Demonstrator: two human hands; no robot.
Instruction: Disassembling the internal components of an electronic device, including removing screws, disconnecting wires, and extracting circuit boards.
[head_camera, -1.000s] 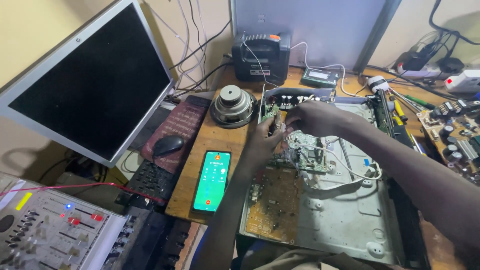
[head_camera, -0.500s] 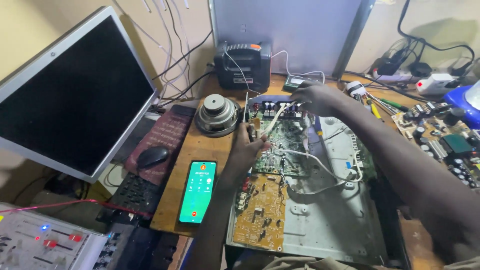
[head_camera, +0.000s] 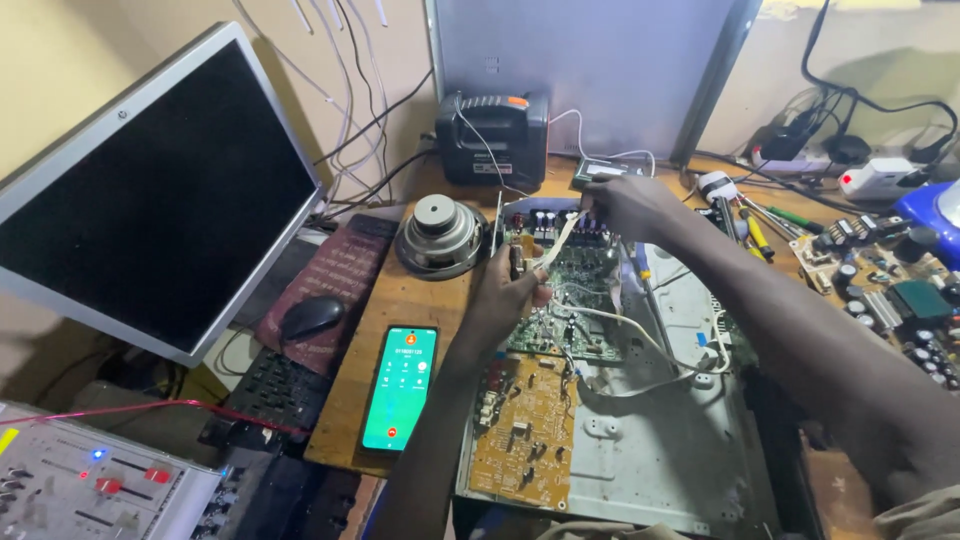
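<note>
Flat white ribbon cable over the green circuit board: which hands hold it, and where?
The flat white ribbon cable is pinched at both ends: left hand at its lower end, right hand at its upper end.

one view only, your head cam. it sits above and behind your arms, tilted down and forward across the wooden workbench (head_camera: 400, 300) toward the back wall. your forearms enter from the bottom and right edges, so left hand (head_camera: 505, 295) and right hand (head_camera: 625, 205) land mid-frame over the opened metal chassis (head_camera: 670, 440). close range: the green circuit board (head_camera: 570, 300) is near centre, components readable as shapes only. wide field too; it takes in the tilted monitor (head_camera: 150, 200) at left and the loose circuit board (head_camera: 880, 280) at the right edge. no second view, so no overlap.
</note>
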